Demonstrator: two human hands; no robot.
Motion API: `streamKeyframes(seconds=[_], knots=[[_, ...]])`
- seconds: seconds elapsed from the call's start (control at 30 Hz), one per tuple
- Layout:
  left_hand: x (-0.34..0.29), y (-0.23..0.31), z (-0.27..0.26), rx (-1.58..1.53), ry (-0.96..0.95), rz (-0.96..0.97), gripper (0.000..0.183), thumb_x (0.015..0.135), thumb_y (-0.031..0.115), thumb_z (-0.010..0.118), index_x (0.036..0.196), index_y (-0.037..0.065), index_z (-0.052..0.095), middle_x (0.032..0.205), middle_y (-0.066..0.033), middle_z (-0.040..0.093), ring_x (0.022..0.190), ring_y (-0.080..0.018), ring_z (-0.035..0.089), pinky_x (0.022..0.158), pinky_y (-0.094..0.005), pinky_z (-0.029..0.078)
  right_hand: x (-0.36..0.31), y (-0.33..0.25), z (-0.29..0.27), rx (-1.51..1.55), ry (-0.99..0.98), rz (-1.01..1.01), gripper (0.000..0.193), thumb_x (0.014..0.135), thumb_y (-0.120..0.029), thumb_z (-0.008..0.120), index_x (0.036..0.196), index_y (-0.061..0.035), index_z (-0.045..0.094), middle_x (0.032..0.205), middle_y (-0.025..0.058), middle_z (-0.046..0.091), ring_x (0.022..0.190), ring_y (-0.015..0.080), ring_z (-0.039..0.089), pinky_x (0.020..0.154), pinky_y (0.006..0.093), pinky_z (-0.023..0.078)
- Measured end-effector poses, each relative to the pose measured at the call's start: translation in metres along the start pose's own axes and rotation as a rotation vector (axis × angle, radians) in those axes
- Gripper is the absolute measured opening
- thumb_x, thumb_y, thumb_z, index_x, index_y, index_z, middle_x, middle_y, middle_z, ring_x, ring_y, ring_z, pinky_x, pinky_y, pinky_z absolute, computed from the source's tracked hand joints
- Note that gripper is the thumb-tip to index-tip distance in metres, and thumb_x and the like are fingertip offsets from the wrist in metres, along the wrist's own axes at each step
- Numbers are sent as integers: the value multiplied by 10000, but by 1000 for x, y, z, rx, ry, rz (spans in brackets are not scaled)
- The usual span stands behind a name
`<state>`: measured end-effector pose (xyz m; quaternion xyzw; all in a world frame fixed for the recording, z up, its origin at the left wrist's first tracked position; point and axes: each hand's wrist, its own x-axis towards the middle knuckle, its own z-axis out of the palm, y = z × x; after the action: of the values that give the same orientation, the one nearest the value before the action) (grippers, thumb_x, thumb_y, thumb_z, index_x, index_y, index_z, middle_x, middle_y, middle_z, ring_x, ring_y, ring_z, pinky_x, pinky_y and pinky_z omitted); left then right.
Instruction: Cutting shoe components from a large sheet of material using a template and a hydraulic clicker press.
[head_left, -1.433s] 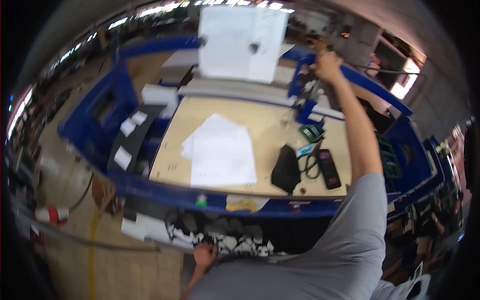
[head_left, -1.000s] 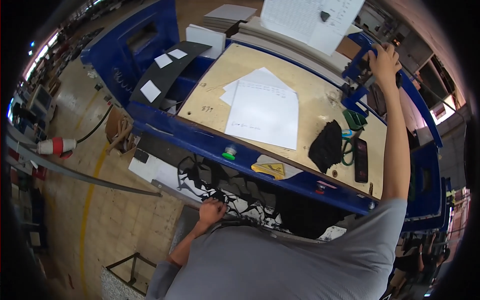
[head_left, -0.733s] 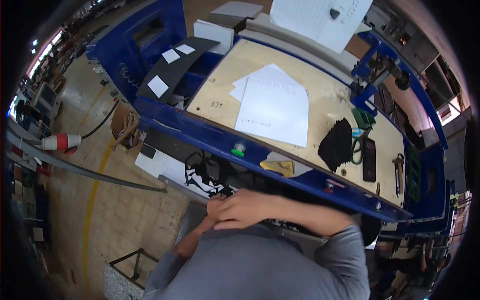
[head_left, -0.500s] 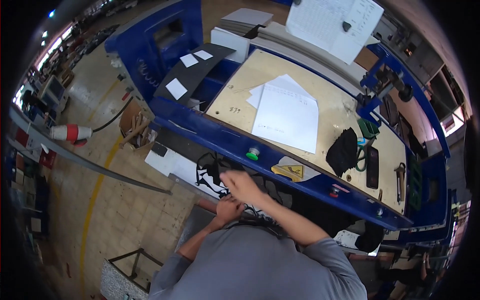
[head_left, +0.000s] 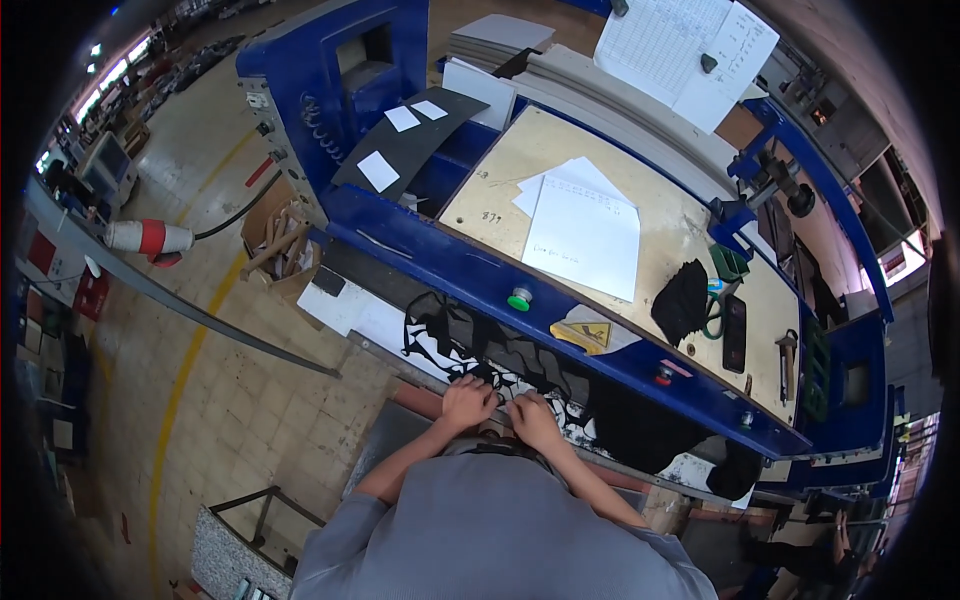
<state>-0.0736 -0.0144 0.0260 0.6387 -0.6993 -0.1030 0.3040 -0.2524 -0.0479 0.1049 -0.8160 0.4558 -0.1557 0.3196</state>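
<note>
A black sheet cut full of holes (head_left: 520, 352) lies on a white board (head_left: 375, 318) under the front rail of a blue press. At the sheet's near edge, my left hand (head_left: 470, 403) has its fingers curled together on a black strip. Just to its right, apart by a small gap, my right hand (head_left: 536, 422) pinches the same edge with bent fingers. The fingertips are partly hidden against the black pieces. To the right, a solid black piece of material (head_left: 640, 425) hangs over the board.
White papers (head_left: 585, 235) lie on the press's wooden top (head_left: 490, 190). Scissors (head_left: 714, 315), a black phone (head_left: 734, 335), a black cloth (head_left: 682, 303) and a hammer (head_left: 786, 365) lie at its right. A green button (head_left: 520, 299) sits on the blue rail. A grey bar (head_left: 230, 320) crosses at left.
My right hand has come down from above the left one to the sheet's edge at its right. The left hand stays near the edge. The whole view has shifted slightly.
</note>
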Motion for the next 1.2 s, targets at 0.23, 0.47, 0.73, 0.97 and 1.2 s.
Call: streamKeyframes(seconds=[0.23,0.47,0.73,0.97,1.2], knots=[[-7,10,-10,-71,-22,-4,183,810,211,673,682,85,640,751,-55,616,835,-282,577,723,-419,443,-47,13,37,-199,49,45,236,861,-221,685,1012,-49,626,965,148,593,936,354,587,800,455,486],[-33,6,-4,-16,-64,-20,171,822,212,664,709,84,658,792,-59,622,868,-281,569,750,-417,434,-66,3,57,-109,139,53,208,821,-199,727,747,-24,640,886,145,573,883,355,594,779,441,501],[-78,-1,-30,-115,-314,-104,241,838,233,662,687,46,674,760,-90,655,806,-311,621,709,-448,473,-75,-8,50,208,-134,366,251,873,-244,690,768,-18,654,816,150,624,803,354,649,715,446,527],[-35,-10,-43,-283,-86,-363,301,912,256,654,712,35,611,712,-140,623,673,-365,642,597,-462,494,30,-2,43,-290,346,6,726,845,-365,735,1426,-47,438,1324,220,472,1227,393,458,1005,493,373],[-16,-19,-54,-323,49,-482,269,919,183,657,719,17,586,671,-126,576,612,-331,599,573,-441,464,70,20,57,-199,46,-104,598,845,-472,721,1247,-43,609,1079,189,582,1001,376,603,846,454,519]])
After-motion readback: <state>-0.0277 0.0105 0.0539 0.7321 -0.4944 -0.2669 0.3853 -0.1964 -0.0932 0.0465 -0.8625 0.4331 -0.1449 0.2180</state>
